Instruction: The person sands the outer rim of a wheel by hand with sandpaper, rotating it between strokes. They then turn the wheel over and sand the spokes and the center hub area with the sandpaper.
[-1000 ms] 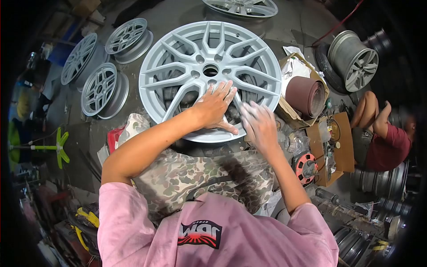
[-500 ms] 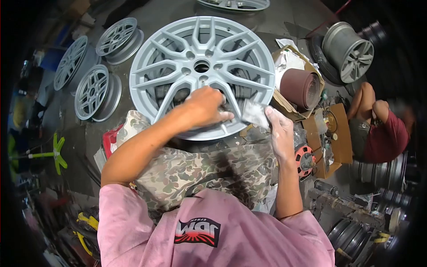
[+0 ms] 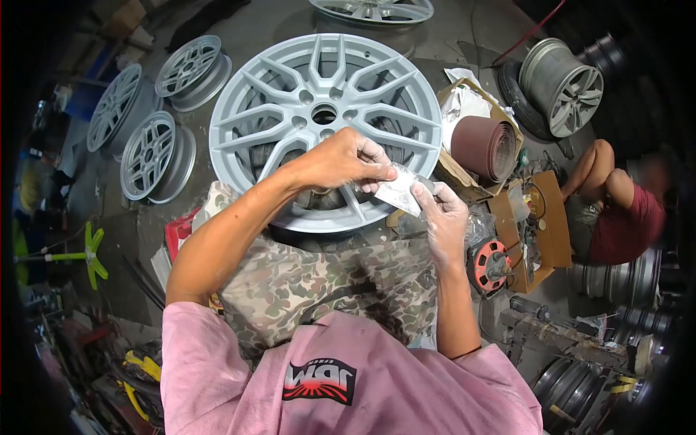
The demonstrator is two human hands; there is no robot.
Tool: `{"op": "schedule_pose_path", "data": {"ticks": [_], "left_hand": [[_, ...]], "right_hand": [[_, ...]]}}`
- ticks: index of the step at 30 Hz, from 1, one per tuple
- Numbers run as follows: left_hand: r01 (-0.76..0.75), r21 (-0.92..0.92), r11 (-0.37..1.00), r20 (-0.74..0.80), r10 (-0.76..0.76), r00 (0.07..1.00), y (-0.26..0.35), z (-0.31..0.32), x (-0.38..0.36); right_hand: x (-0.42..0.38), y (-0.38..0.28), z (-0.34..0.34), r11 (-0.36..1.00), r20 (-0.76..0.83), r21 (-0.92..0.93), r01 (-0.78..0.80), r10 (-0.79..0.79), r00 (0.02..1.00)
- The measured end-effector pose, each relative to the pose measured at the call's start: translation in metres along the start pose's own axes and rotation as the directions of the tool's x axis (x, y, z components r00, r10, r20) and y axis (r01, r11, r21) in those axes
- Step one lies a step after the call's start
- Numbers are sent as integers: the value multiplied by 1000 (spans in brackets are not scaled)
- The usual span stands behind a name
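Observation:
Between my two hands is a small, dusty whitish sheet point(image 3: 397, 191) that looks like sandpaper. My left hand point(image 3: 355, 161) pinches its upper left corner. The fingers of my right hand point(image 3: 441, 209) grip its right side, and white dust coats them. Just beneath and beyond both hands lies a large grey alloy wheel point(image 3: 239, 116), face up, with split spokes and a round centre hole. My left forearm and hand cover part of its near spokes. What supports the wheel is hidden.
Right of the wheel is a box with a brown sandpaper roll point(image 3: 475, 148). Nearer are a red-and-black reel point(image 3: 490, 267) and an open cardboard box point(image 3: 552, 225). Several wheels, including one silver wheel point(image 3: 148, 156), stand at left. A person in a maroon shirt point(image 3: 631, 225) crouches at right.
My left hand has risen off the wheel's near spokes to the sheet's corner. My right hand has shifted slightly left and down, and the sheet now spans both hands.

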State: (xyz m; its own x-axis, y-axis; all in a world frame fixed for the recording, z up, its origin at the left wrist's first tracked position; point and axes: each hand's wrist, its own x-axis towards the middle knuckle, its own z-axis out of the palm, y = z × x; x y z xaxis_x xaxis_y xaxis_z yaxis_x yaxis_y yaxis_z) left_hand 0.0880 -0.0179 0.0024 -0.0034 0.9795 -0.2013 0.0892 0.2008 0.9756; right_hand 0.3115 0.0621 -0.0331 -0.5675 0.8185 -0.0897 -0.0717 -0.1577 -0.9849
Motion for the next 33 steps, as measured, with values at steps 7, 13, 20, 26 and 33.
{"op": "schedule_pose_path", "data": {"ticks": [7, 13, 20, 26, 33], "left_hand": [[-61, 1, 998, 7, 61, 998, -8, 3, 2], [58, -20, 998, 161, -54, 985, -7, 8, -2], [-144, 205, 968, 192, 105, 976, -10, 2, -2], [-149, 216, 965, 175, 112, 978, -9, -10, 3], [64, 540, 839, -561, 303, 770, -52, -161, 11]], "right_hand": [[-2, 15, -1, 985, -44, -163, 64, -72, 996], [-5, 14, -2, 986, -101, -117, 116, -128, 987], [-10, 1, -14, 975, 407, 62, -215, 172, 897], [-14, 9, -13, 945, 494, 69, -319, 246, 834], [15, 24, -7, 946, 138, -298, 130, -93, 986]]}}
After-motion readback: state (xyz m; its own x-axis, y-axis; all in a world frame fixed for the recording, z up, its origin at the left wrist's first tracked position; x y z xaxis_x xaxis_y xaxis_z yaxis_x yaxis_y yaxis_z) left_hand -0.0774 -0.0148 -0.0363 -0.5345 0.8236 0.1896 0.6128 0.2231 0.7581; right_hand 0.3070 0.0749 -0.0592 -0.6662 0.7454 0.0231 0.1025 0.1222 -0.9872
